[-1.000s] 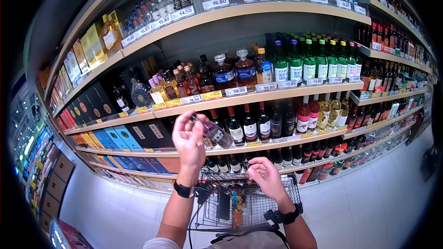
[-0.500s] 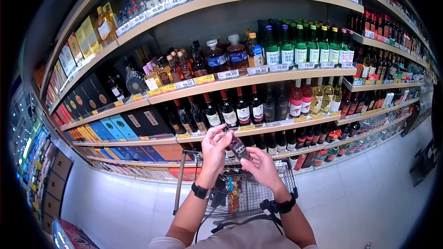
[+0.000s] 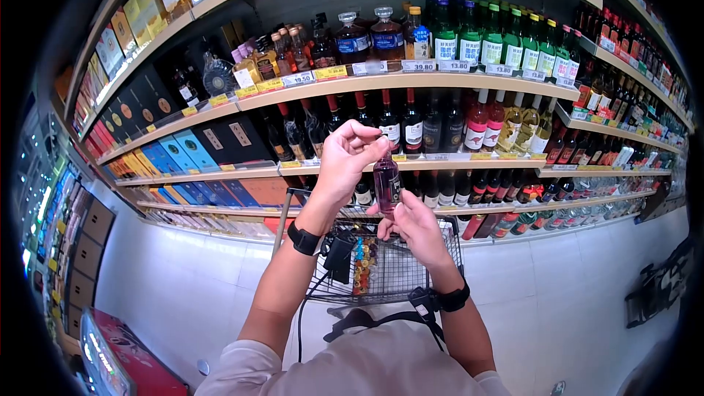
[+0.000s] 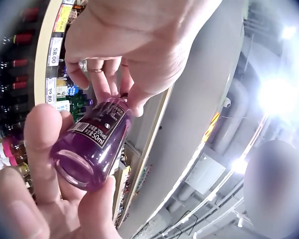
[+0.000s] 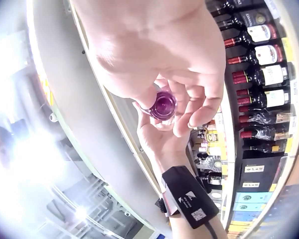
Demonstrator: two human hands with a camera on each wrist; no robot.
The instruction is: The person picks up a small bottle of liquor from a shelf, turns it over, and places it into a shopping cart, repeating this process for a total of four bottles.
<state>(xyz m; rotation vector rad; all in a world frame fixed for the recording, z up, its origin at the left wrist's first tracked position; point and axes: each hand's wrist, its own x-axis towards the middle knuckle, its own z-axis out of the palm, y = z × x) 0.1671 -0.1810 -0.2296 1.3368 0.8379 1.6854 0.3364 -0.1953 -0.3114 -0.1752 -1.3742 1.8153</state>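
A small bottle of purple liquor [image 3: 386,187] is held between both hands above the cart, tilted slightly. My left hand [image 3: 352,158] pinches it at the dark cap and neck. Lower down, my right hand [image 3: 416,229] holds the base between thumb and fingers. In the left wrist view the bottle [image 4: 92,149] shows a dark label marked 50ml and 20%vol, with the right hand's fingers [image 4: 42,144] around its bottom. The right wrist view looks onto the round purple base [image 5: 163,105], where the right thumb lies against its side.
Beneath the hands stands a wire shopping cart [image 3: 411,279] with colourful small packages [image 3: 363,264] inside. Ahead, curved shelves carry wine bottles [image 3: 433,128], green bottles [image 3: 469,37] and blue boxes [image 3: 194,147]. A red-sided display [image 3: 139,359] is at lower left.
The left hand has brought the bottle down and right from the shelf front toward the body. The right hand has come up and taken hold of its base. The bottle now stands more upright.
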